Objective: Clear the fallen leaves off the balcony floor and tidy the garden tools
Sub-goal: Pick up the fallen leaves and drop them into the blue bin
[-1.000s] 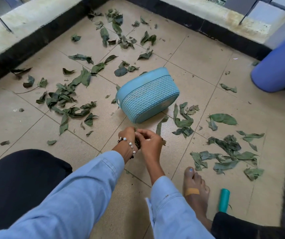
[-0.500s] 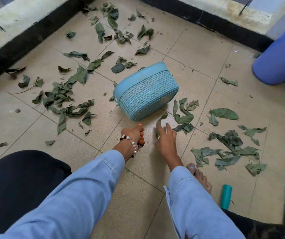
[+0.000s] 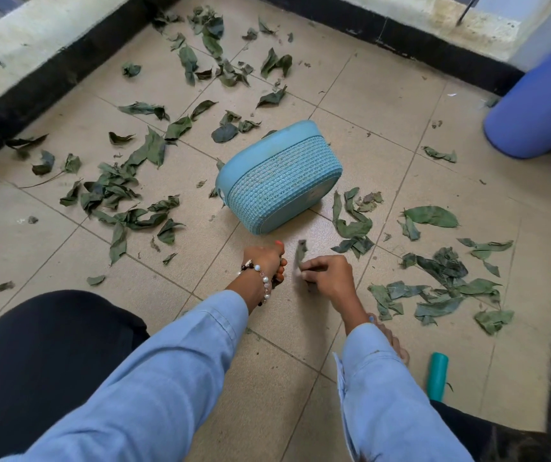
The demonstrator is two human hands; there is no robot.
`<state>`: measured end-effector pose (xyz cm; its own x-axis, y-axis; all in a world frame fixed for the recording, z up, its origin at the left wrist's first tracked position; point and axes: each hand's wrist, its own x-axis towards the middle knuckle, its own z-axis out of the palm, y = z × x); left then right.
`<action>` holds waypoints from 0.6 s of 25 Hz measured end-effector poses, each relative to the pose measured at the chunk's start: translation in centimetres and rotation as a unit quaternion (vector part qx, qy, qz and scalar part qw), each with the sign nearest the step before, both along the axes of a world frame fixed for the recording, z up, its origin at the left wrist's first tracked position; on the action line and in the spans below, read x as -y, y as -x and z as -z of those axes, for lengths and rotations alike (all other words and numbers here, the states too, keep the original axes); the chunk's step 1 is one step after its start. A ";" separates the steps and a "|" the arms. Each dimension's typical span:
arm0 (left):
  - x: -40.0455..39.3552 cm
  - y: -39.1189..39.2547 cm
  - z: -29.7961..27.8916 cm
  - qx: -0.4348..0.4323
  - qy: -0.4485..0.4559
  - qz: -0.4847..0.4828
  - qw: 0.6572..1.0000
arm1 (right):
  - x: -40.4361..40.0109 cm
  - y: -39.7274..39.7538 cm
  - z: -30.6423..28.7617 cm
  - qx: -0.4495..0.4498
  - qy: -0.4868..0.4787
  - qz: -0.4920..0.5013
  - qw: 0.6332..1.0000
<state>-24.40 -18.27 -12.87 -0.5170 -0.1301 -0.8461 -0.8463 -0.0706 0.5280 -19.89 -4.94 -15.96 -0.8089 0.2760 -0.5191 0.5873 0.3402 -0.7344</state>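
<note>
A: What is the floor (image 3: 384,105) like?

B: Beige square tiles with thin grout lines, dusty in places. A low wall with a black base band (image 3: 44,85) runs round the far side and meets in a corner beyond the basket (image 3: 279,176).

A: And the basket itself?

B: Light blue woven plastic, tipped on its side in the middle of the floor, its open mouth turned away from the person.

A: Where do the leaves lie?

B: All round the basket. A thick scatter of leaves (image 3: 117,195) lies to its left, more in the corner beyond it, another heap (image 3: 440,285) to its right and nearer the person.

A: The hands?

B: Both just in front of the basket, close to the tiles. The left hand (image 3: 266,261), with a bead bracelet at the wrist, is curled into a fist; what it holds I cannot tell. The right hand (image 3: 329,275) pinches a single leaf (image 3: 300,251) that sticks up from its fingers.

A: Anything else?

B: A blue bucket (image 3: 540,105) stands far right of the basket, and a teal handle (image 3: 437,375) lies on the tiles by a bare foot (image 3: 390,338).
</note>
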 end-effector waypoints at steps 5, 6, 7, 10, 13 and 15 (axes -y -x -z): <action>-0.3 -0.2 -0.4 -0.135 0.192 0.157 0.959 | -1.2 -0.4 -6.5 0.012 0.213 -0.134 0.968; -0.7 -0.3 -0.7 -0.125 0.146 0.177 0.965 | -1.1 -0.2 -7.2 -0.018 0.229 -0.117 0.966; -1.2 -0.5 -1.0 -0.094 0.070 0.177 0.977 | -1.0 0.0 -7.4 -0.051 0.241 -0.079 0.966; -2.8 -1.2 -2.5 0.018 -0.191 0.075 0.979 | 0.5 0.4 -7.0 -0.133 0.152 0.032 0.979; -3.4 -1.0 -3.1 0.093 -0.248 -0.018 0.964 | 3.5 -0.8 -5.9 -0.224 -0.038 0.069 0.971; -3.3 -0.7 -3.0 0.083 -0.224 -0.048 0.970 | 4.5 -2.0 -5.2 -0.283 -0.148 0.007 0.948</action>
<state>-23.73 -15.02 -9.91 -0.3721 0.2301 -0.8992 -0.8955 -0.3440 0.2826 -17.92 -9.40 -10.76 -0.9298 0.3549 0.0978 0.1346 0.5748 -0.8071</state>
